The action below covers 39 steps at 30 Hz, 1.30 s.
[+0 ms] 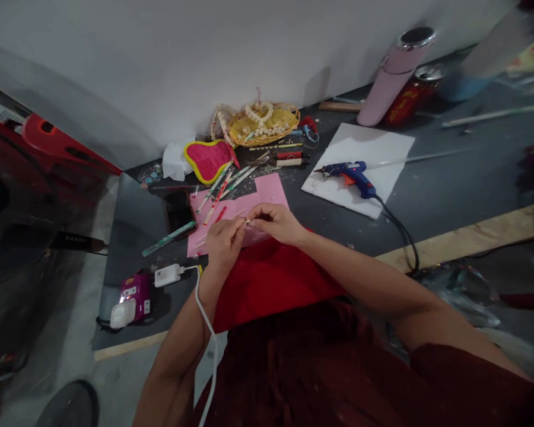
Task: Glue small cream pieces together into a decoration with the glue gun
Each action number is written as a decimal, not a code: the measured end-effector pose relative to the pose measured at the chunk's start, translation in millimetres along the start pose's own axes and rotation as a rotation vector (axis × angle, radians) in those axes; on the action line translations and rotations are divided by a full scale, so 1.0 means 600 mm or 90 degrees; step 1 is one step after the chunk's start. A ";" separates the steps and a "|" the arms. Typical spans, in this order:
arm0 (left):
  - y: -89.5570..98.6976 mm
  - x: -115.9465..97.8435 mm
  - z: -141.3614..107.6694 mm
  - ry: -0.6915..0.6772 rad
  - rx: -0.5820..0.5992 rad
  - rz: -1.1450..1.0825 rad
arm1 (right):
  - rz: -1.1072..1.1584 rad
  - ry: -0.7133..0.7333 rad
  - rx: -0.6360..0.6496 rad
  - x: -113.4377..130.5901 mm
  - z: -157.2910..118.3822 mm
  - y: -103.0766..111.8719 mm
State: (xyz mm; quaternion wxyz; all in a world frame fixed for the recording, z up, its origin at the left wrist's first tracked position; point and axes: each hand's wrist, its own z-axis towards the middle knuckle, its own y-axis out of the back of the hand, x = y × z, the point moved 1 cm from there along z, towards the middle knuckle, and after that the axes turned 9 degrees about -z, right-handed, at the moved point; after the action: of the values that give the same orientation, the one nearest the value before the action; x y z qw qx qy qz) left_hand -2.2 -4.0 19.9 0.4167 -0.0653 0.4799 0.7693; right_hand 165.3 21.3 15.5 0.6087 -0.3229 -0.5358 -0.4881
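My left hand (225, 240) and my right hand (278, 224) meet fingertip to fingertip above pink paper (271, 188). Both are closed in a pinch on a small pale piece (248, 222), mostly hidden by the fingers; its kind cannot be made out. Under my wrists lies red cloth or paper (276, 279). Thin sticks in printed wrappers (216, 201) lie just beyond my left hand, some on the pink paper. Left of that hand are a dark phone (178, 212) and a green-wrapped stick (169, 238).
A blue glue gun (351, 177) rests on a white board (382, 142), its cord hanging over the front edge. At the back stand a wicker basket (289, 121) of pale pieces, a pink bottle (394, 80) and a red can (412, 98). Pliers (289, 156) and a purple power block (136, 293) lie nearby.
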 end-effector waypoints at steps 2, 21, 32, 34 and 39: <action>0.003 -0.003 0.002 0.000 0.007 0.018 | 0.000 0.000 0.001 -0.001 0.000 -0.001; -0.003 0.005 -0.003 0.016 -0.001 -0.027 | -0.151 0.049 -0.015 0.004 -0.009 -0.004; -0.001 0.004 -0.003 0.026 0.020 -0.017 | -0.078 0.007 0.016 0.002 -0.008 -0.005; -0.002 0.004 -0.003 0.022 0.020 -0.016 | -0.073 0.003 0.015 0.002 -0.007 -0.005; -0.002 0.006 -0.003 0.003 0.011 -0.028 | -0.042 -0.002 0.014 0.004 -0.006 -0.005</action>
State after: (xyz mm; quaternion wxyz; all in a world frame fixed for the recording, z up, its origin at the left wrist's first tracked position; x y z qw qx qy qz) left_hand -4.2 -3.4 16.4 0.4328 -0.0738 0.4861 0.7556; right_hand 163.5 16.1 16.7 0.5949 -0.2993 -0.5524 -0.5014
